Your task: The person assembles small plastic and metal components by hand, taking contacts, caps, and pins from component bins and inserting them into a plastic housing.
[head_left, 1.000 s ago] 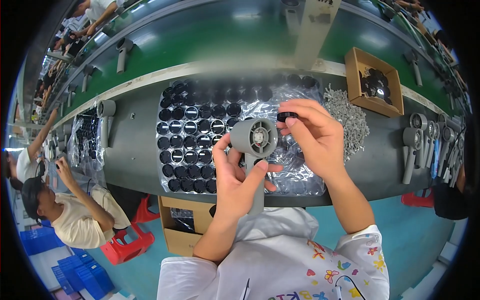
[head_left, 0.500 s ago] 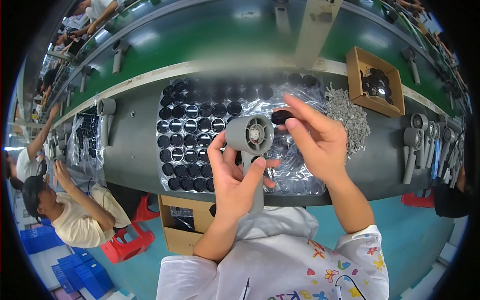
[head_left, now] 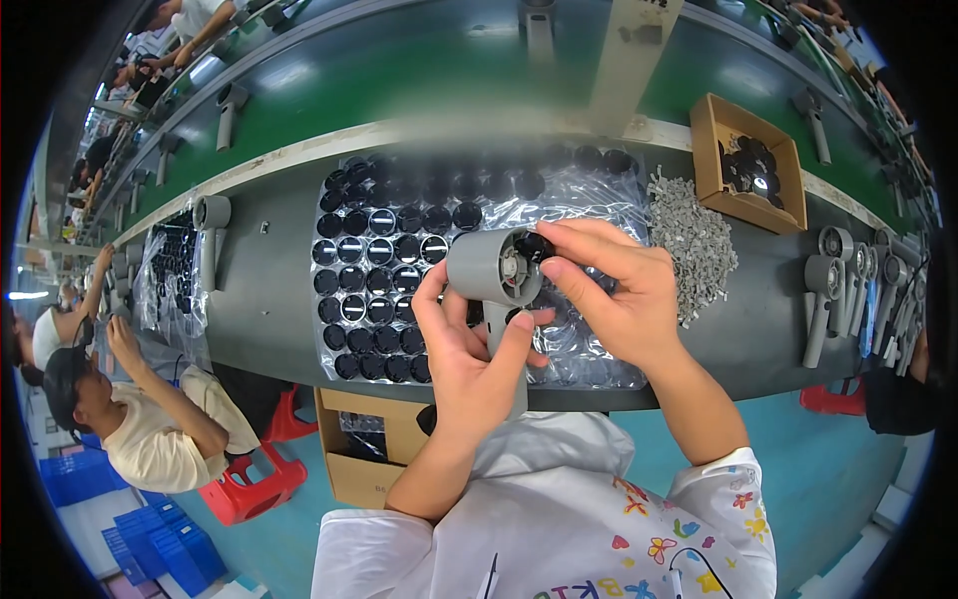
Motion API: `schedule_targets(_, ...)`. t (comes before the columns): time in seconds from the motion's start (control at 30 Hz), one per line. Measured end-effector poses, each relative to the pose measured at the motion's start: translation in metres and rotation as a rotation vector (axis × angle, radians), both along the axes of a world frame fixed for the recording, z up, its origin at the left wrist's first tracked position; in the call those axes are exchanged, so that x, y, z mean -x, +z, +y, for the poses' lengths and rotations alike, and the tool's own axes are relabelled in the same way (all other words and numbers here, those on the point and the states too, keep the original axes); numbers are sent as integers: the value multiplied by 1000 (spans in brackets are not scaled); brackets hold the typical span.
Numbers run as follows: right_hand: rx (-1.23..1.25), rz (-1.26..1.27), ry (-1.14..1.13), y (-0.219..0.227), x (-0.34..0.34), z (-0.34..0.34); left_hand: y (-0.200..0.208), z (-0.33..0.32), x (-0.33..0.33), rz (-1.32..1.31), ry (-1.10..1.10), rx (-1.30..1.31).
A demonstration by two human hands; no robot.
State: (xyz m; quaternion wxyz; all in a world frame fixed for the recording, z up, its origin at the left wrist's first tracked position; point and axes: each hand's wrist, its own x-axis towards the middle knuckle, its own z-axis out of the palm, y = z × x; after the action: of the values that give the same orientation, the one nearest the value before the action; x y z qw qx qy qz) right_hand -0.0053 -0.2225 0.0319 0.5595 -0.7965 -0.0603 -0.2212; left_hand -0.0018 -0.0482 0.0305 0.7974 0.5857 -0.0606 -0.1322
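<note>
My left hand (head_left: 469, 364) is wrapped round a grey handheld fan (head_left: 477, 268), with the round, open end of its head turned toward the right. Inside that opening, ribs and a pale hub show. Between the thumb and fingers of my right hand (head_left: 624, 290) is a round black cap (head_left: 533, 247), held against the upper right rim of the fan head. Behind both hands, rows of similar black caps lie on a clear plastic sheet (head_left: 599, 215); some of them bear a bright reflection.
Right of the sheet is a heap of small grey parts (head_left: 694, 245), beside a cardboard box (head_left: 707, 150) of black pieces. Several grey fans (head_left: 823, 285) stand at the far right. Beyond runs a green conveyor (head_left: 419, 75) carrying fans. A co-worker (head_left: 150, 429) sits at the left.
My right hand has moved left, bringing the black cap from beside the fan head to its rim. The fan has turned slightly in my left hand. Fans on the conveyor have shifted left.
</note>
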Motion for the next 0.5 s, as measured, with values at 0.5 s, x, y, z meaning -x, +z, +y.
schedule_targets(0.5, -42, 21, -1, 0, 3, 2, -2, -1, 0, -20, 10, -15)
